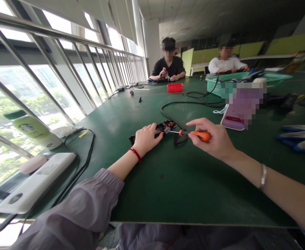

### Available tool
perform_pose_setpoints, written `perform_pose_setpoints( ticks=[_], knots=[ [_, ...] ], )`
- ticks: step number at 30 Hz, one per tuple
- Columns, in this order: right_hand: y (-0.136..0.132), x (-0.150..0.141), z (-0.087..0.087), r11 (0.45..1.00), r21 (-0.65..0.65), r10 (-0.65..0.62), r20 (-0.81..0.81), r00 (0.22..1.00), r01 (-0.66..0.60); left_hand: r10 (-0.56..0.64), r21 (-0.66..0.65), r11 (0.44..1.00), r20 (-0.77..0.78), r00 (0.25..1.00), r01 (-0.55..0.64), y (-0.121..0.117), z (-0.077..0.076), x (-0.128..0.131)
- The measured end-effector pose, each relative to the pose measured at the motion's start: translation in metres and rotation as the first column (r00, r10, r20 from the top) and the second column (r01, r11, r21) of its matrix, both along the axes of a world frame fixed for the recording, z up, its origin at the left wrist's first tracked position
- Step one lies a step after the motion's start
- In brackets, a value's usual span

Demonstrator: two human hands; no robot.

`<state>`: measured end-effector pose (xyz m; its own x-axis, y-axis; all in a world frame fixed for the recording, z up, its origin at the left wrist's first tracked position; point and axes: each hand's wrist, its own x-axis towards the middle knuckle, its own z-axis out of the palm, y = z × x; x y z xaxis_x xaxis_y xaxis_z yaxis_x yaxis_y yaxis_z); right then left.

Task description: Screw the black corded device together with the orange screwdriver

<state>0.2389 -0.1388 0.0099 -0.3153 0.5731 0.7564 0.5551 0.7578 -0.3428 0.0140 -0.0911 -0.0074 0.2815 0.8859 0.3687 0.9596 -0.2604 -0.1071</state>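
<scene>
My left hand (146,138) is closed over a small black electronic device (160,128) lying on the green table (178,180), pinning it down. My right hand (212,139) grips an orange-handled screwdriver (197,134). Its thin shaft points left, and the tip touches the device's exposed end, where red and dark parts show. A black cable (173,114) loops away from the device toward the back of the table.
A white power strip (35,184), a pink mouse-shaped object (32,163) and a green-capped bottle (35,130) sit at the left by the railing. A red tray (175,87) and a green basket (220,85) stand farther back. Blue-and-white gloves (300,139) lie at the right. Two people sit at the far end.
</scene>
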Motion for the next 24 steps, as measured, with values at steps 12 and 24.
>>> perform_pose_setpoints(
  ticks=[12, 24],
  knots=[
    [0.0003, -0.0001, 0.0015, 1.000, -0.003, -0.031, -0.003, 1.000, 0.031, -0.008, 0.018, 1.000, -0.009, 1.000, 0.008, -0.0002, -0.0006, 0.0002],
    [0.0008, 0.0001, 0.0002, 1.000, -0.007, -0.020, -0.026, 0.999, 0.019, -0.059, 0.063, 0.996, 0.044, 0.997, 0.056, 0.0035, -0.0005, -0.0032]
  ],
)
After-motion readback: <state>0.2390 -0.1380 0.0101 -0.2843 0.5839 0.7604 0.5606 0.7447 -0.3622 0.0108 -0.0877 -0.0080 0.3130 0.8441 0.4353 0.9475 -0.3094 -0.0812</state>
